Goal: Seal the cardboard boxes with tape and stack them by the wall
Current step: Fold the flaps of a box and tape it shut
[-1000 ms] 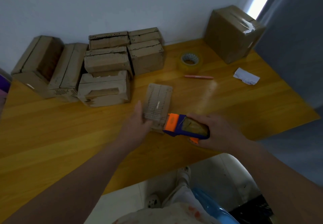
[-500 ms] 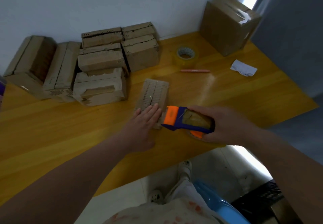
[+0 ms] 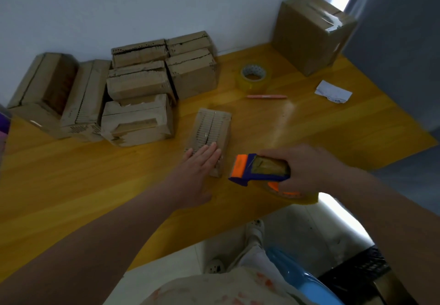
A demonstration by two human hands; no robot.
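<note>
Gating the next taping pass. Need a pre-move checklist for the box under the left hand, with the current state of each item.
1. Box pinned down: left hand lies flat on its near end. ok
2. Tape dispenser gripped by right hand. ok
3. Top flaps closed, meeting at a seam down the middle. ok
4. Tape dispenser placed on the seam: it is off the box, beside its near end. not ok
5. Tape lead free at the blade. cannot tell
6. Seam already taped. cannot tell
</note>
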